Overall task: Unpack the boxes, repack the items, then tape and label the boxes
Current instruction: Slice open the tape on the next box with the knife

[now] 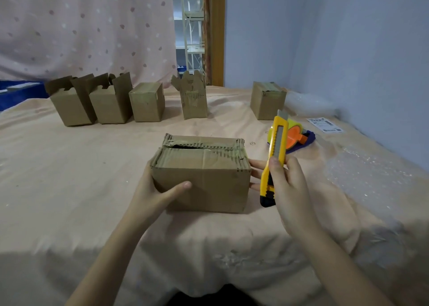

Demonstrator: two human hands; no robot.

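The near box (201, 174) lies on its side near the front edge of the bench (92, 166), about midway along it. Its top seam is partly split, with a dark slit at the left end and ragged tape along the rest. The left hand (153, 190) grips the box's left end, thumb lying across the front face. The right hand (286, 185) is wrapped around the handle of a yellow utility knife (275, 159), which stands almost upright just beside the box's right end, blade tip up; some of that hand's fingers reach past the handle to touch the box's right side.

The step in hand looks like cutting open the rest of that seam. To do it well, the knife should be tipped down to the slit's open end and drawn along the seam away from the left hand, kept shallow so whatever is inside is not scored. The left thumb is better kept below the top edge.

Behind the knife lies a tape dispenser (294, 136), with a printed label (325, 124) farther toward the right edge. Five more boxes stand along the far edge: two open ones (90, 103) at the left, a closed one (147, 102), one with raised flaps (193, 96), and another closed one (268, 101) toward the right. Bubble wrap (362, 166) lies along the right edge.
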